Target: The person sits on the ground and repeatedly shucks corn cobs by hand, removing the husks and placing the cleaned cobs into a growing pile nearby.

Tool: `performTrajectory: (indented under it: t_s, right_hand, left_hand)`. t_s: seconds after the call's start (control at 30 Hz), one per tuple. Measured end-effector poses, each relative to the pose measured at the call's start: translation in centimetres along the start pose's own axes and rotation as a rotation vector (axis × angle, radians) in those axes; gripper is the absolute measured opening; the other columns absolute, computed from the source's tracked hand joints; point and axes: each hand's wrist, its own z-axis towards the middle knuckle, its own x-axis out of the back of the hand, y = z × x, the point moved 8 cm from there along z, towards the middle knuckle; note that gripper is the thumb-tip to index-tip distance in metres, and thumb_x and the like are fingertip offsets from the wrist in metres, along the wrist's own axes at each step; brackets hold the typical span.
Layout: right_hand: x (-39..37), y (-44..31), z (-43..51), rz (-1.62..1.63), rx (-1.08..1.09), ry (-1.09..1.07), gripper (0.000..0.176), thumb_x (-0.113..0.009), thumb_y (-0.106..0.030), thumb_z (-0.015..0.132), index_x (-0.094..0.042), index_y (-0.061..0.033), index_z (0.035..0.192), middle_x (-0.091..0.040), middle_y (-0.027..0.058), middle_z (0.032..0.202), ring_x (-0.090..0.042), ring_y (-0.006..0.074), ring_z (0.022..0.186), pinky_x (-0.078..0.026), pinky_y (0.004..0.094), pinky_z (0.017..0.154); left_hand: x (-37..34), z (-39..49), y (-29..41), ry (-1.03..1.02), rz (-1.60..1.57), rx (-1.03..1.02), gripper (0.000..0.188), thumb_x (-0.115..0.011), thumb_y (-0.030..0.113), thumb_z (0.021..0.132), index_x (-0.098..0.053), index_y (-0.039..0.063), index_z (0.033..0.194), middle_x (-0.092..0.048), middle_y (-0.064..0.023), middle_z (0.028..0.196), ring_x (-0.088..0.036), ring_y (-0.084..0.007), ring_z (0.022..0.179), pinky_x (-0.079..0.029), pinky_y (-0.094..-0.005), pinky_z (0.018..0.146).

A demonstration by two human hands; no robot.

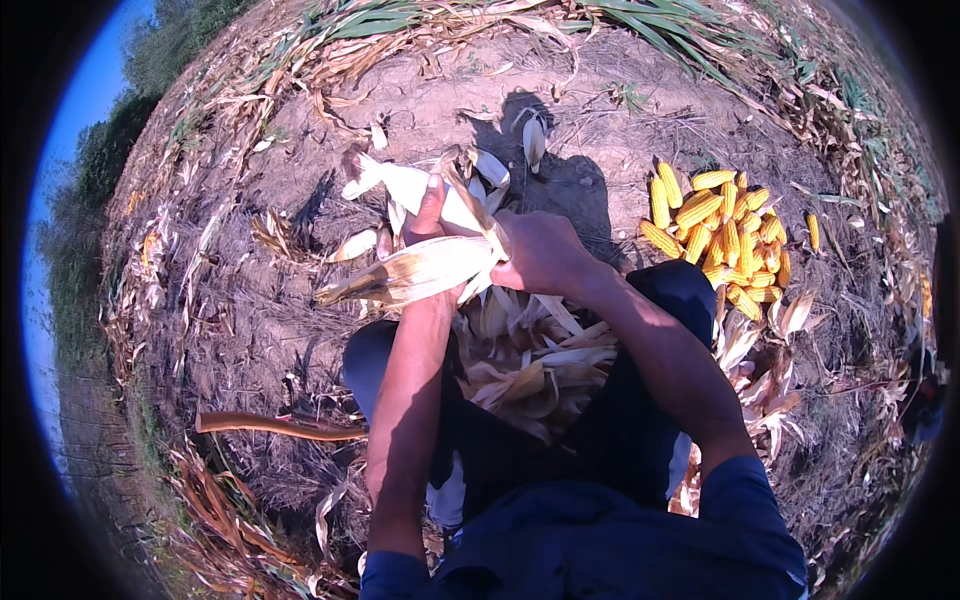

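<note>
An ear of corn in pale husk (409,187) lies in my left hand (431,221), whose thumb rests along its side. My right hand (544,251) is closed on the husk leaves at the ear's lower right end. One broad dry husk leaf (412,274) is peeled back and points left across my left wrist. The kernels of this ear do not show. More ears in husk (491,169) lie on the ground just beyond my hands, and a single one (534,142) lies farther off. Loose husks (525,367) are heaped between my legs.
A pile of husked yellow corn cobs (720,225) lies at the right, with one cob (813,231) apart from it. A curved wooden handle (277,426) lies at the left. Cut corn stalks (390,22) line the far side. More husks (750,352) lie beside my right knee.
</note>
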Motion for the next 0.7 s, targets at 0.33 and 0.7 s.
performTrajectory:
  t_s: [0.33,0.7]
  right_hand:
    - [-2.5,-0.2,-2.3,0.045,-0.056,-0.011,0.059,-0.08,-0.046,0.07,-0.065,0.0015,0.103,-0.073,0.0226,0.088,-0.072,0.0407,0.083,-0.056,0.0492,0.078]
    - [-3.5,1.2,-3.5,-0.099,-0.077,-0.185,0.045,-0.073,-0.039,0.077,-0.067,-0.0022,0.103,-0.072,0.0223,0.083,-0.072,0.0392,0.082,-0.056,0.0485,0.076]
  left_hand:
    - [1.9,-0.3,1.3,0.153,0.186,-0.109,0.037,-0.079,0.033,0.087,-0.061,0.003,0.099,-0.066,-0.013,0.079,-0.067,-0.0262,0.068,-0.06,-0.0409,0.064]
    - [3.2,0.1,-1.3,0.193,0.424,0.088,0.031,-0.079,0.023,0.083,-0.065,0.0,0.1,-0.065,-0.0114,0.076,-0.066,-0.0252,0.06,-0.057,-0.0409,0.056]
